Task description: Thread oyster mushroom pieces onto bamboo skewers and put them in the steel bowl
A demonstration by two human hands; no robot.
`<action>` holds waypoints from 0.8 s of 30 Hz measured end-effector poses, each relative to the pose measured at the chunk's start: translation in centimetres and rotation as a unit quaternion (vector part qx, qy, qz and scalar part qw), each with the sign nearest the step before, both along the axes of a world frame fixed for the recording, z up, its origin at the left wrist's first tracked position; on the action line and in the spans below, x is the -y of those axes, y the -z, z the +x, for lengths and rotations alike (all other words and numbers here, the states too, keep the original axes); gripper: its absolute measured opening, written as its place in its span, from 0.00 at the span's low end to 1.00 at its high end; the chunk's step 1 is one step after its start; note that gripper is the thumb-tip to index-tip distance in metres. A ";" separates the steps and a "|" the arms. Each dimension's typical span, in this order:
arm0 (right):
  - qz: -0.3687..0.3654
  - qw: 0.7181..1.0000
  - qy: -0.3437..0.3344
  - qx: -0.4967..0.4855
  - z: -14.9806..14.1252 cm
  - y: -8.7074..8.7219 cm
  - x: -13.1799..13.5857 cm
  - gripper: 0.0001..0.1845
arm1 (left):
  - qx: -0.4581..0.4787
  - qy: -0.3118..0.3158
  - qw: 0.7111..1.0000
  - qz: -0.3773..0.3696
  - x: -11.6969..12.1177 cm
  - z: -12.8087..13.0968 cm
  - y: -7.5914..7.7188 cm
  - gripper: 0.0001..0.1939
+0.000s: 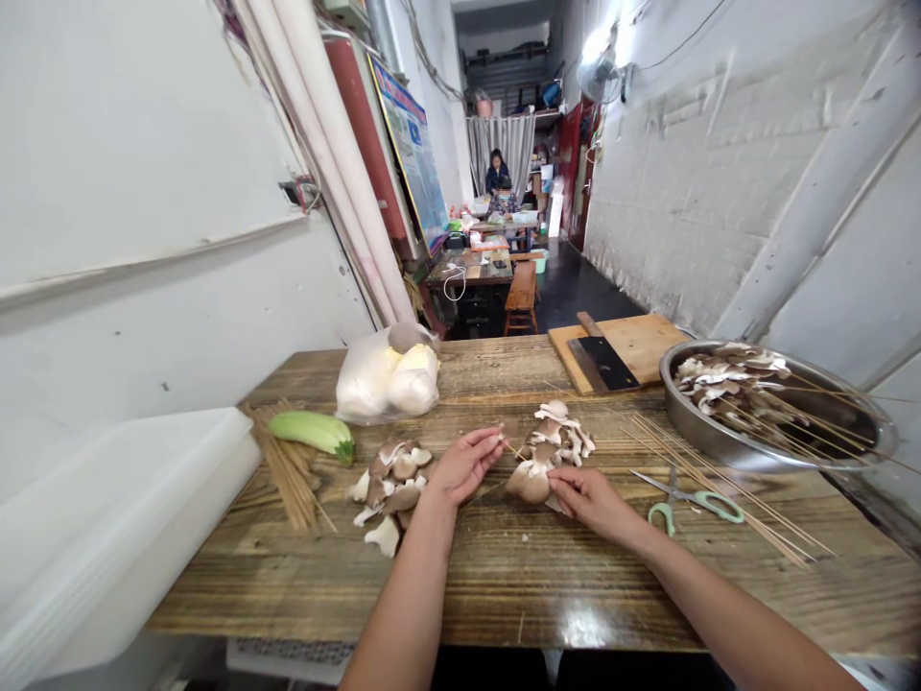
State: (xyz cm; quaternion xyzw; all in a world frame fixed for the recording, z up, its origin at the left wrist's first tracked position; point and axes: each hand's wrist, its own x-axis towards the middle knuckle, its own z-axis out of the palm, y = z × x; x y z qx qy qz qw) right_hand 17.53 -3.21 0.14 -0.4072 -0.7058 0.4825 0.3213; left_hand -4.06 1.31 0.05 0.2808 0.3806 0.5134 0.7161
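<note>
Oyster mushroom (531,483), brown-capped with a pale underside, is grasped between the thumb and fingers of the right hand (588,497), above the middle of the counter (576,585), just in front of a small heap of oyster mushrooms (574,440). The left hand (469,465) has its fingertips pinched on a thin bamboo skewer (513,450), which slants toward those mushrooms; how far it enters any cap is too small to tell. Left of the left forearm lies a second pile of mushrooms (398,485), nearer the counter's left edge. Beyond it, close to that edge, a green zucchini (308,432) rests across a bundle of skewers (288,475). A clear plastic bag (362,384) with pale contents sits near the far edge, left of the middle. By the far edge, to the right, a cleaver (608,365) lies on a wooden cutting board (651,338). At the far right corner stands a steel basin (695,432) of mushrooms, with skewers sticking out over its right rim. Between the basin and the right forearm, loose skewers (767,523) run slantwise toward the near right corner, beside green-handled scissors (701,497) with parted blades. White plastic containers (165,499) stand along the left edge.
</note>
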 end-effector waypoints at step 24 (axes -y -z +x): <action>0.005 1.000 0.012 -0.001 0.2 1.2 -0.4 0.21 | 0.035 -0.048 0.998 -0.028 -0.3 1.0 0.5 0.04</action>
